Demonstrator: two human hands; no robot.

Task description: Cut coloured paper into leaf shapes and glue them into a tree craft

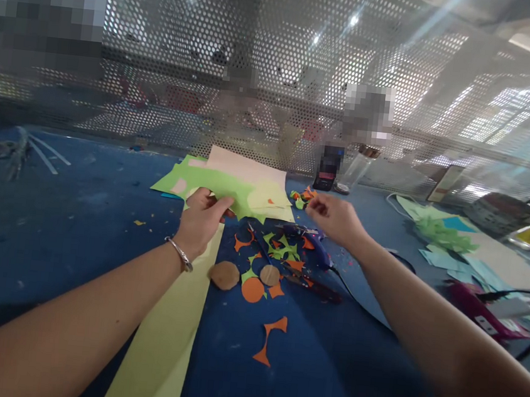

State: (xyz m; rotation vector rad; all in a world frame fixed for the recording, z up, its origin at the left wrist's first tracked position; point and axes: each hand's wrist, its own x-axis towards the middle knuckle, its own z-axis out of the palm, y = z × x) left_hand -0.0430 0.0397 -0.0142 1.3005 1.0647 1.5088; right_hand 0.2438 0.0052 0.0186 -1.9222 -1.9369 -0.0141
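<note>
My left hand [203, 220], with a bracelet on its wrist, is closed at the near edge of a cut green paper sheet [233, 185], thumb against fingers. My right hand [338, 220] hovers by a small heap of green and orange scraps [302, 197]. Its fingers are curled together; whatever they hold, if anything, is hidden. Between the hands lie a purple-blue glue gun [320, 250], green paper offcuts [283, 249] and scissors [310, 284] with dark handles. Nearer me are two brown discs [224, 276] and an orange paper circle [253, 290].
A long pale-green strip [169, 340] runs toward me under my left arm. A pale pink sheet [249, 166] lies at the back. A dark can-like object [327, 167] and a clear bottle [357, 170] stand by the perforated screen [289, 56]. A magenta power strip [480, 309] sits right.
</note>
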